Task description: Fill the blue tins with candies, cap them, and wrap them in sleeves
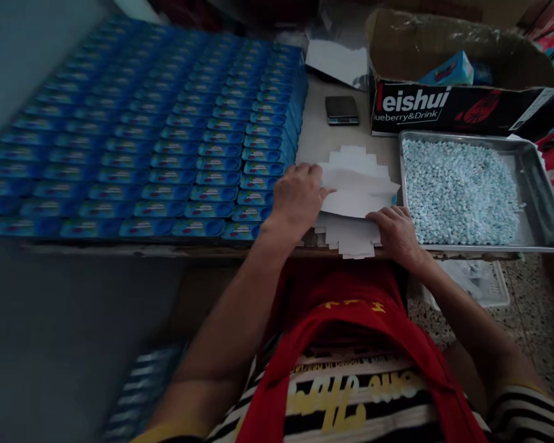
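Observation:
Both hands are on a flat cardboard box blank [357,194], white on the side facing me, with bits of blue showing at its edges. My left hand [300,192] has its fingers closed on the blank's left end, thumb on the white face. At the lower right corner, my right hand [396,232] pinches the edge. Beneath lies a stack of similar white die-cut blanks [351,237], reaching just over the table's front edge. The underside of the held blank is hidden.
Rows of small blue boxes [166,147] fill the table's left side. A metal tray [542,203] holds pale blue candy-like pellets [459,191] on the right. Behind stand a small dark scale [341,110] and an open carton [410,111] with a blue box inside.

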Tool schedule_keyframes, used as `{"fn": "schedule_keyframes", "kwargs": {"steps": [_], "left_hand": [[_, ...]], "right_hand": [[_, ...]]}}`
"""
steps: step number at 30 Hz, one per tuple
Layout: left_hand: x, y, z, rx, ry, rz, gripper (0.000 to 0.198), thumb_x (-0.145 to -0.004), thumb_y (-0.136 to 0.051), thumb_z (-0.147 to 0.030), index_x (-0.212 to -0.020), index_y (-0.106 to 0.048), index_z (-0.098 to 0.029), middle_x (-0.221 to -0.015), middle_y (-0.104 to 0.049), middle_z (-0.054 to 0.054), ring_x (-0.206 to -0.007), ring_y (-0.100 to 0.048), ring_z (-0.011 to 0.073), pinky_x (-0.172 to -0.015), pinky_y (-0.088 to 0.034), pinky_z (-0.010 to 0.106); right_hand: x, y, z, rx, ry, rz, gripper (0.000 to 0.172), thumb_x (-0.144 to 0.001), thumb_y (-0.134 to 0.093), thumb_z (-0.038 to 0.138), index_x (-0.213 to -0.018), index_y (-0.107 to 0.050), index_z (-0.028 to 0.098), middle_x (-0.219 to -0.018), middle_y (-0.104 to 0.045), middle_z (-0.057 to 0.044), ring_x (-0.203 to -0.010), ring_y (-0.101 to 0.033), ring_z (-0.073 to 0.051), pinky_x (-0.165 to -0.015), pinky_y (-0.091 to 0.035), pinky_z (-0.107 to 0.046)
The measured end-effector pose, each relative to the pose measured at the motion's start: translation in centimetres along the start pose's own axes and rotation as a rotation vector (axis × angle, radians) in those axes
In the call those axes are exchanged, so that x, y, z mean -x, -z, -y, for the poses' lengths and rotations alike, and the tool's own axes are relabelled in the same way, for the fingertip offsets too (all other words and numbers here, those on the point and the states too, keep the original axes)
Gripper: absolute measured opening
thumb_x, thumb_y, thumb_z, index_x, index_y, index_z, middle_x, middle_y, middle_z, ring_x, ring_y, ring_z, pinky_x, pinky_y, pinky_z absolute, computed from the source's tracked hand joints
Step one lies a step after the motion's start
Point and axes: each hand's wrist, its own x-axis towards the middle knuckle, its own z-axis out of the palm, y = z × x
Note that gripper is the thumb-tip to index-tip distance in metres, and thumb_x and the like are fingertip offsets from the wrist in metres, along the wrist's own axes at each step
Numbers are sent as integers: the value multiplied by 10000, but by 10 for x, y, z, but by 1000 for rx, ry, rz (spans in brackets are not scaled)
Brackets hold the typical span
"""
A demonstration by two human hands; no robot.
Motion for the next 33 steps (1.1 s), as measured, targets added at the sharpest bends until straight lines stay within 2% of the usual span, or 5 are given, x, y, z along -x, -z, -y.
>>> {"fn": "schedule_keyframes", "kwargs": {"steps": [4, 11, 19, 24, 33], "left_hand": [[35, -21, -17, 146, -278, 16, 222, -1109, -598, -331, -1089, -767, -187, -1119, -802, 114, -1142, -733, 281, -959, -531, 355], [3, -61, -28, 157, 44, 258, 222, -1111, -591, -355, -1096, -760, -212, -1080, -821, 95, -1038, -748, 281, -839, -492, 355], [40, -69, -28, 91, -112, 15, 259, -1120, -506, -330, -1047, -720, -205, -1093, -744, 168, -1093, -650, 350, -961, -484, 473], [62, -71, -32, 34, -178, 99, 283, -1095, -531, -365, -1267, -692, -208, -1288, -703, 211, -1169, -610, 387, -994, -465, 522], [39, -70, -24, 9, -164, 243, 247, -1105, -505, -289, -1180, -723, -200, -1193, -739, 172, -1188, -639, 360, -895, -497, 452]], "right_hand": [[-11, -6, -18, -117, 27, 10, 405, -1080, -438, 87, -1258, -778, 214, -1087, -768, -101, -1054, -631, -271, -962, -440, -398], [-17, -30, -13, 26, -39, -95, 319, -1111, -481, 175, -1311, -728, 197, -1387, -711, -159, -1320, -570, -315, -1135, -437, -464], [6, -43, 14, 71, -139, 16, 341, -1125, -464, 218, -1358, -712, 196, -1369, -662, -168, -1290, -521, -323, -1106, -412, -454], [-11, -33, 15, 82, -114, 142, 240, -1132, -507, 345, -1198, -697, 214, -1273, -691, -141, -1165, -516, -323, -1004, -371, -449], [-28, -30, 16, 179, -130, 246, 380, -1151, -478, 483, -1133, -684, 164, -1089, -718, -170, -1068, -585, -329, -856, -379, -409]]}}
